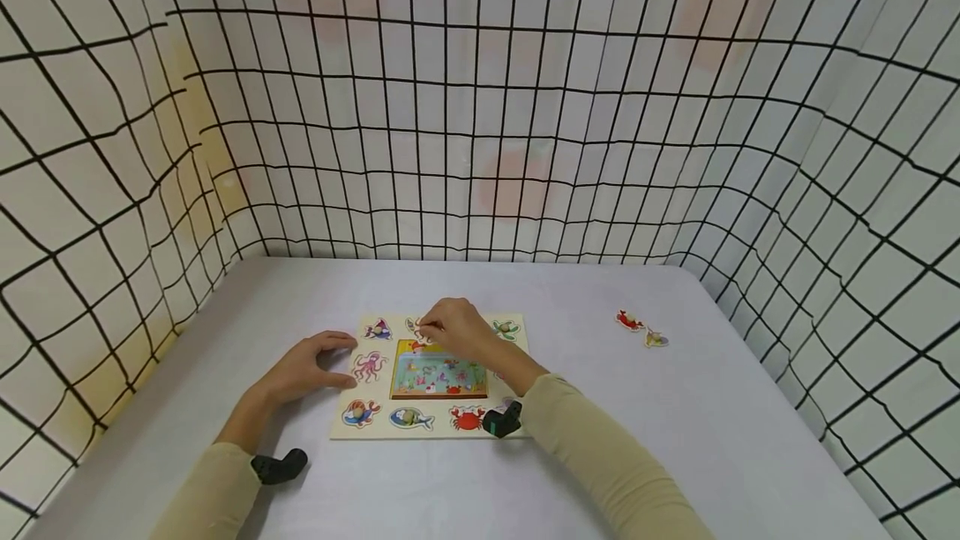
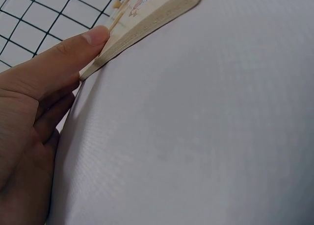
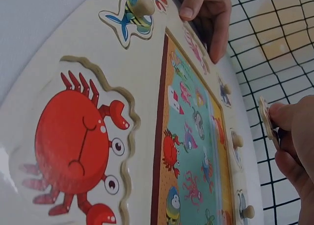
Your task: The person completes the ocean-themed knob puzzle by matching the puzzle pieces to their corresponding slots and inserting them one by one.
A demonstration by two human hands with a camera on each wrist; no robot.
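A cream wooden puzzle board (image 1: pixel 381 433) with sea-animal shapes round a central sea picture lies on the white table. My left hand (image 1: pixel 303 369) rests at its left edge, thumb and fingers spread apart; the thumb touches the board's side in the left wrist view. Over the board's far side, my right hand (image 1: pixel 459 330) pinches a small wooden puzzle piece (image 3: pixel 265 118) between thumb and fingers. The piece is seen edge-on, so its picture is hidden. Knobbed pieces sit in the board, among them a striped fish (image 3: pixel 132 16). The red crab recess (image 3: pixel 73 141) shows no knob.
Two loose puzzle pieces lie right of the board: a red one (image 1: pixel 628 321) and a yellow-grey one (image 1: pixel 656 339). Black wire grid (image 1: pixel 480 119) with white cloth behind it encloses the table at the back and both sides.
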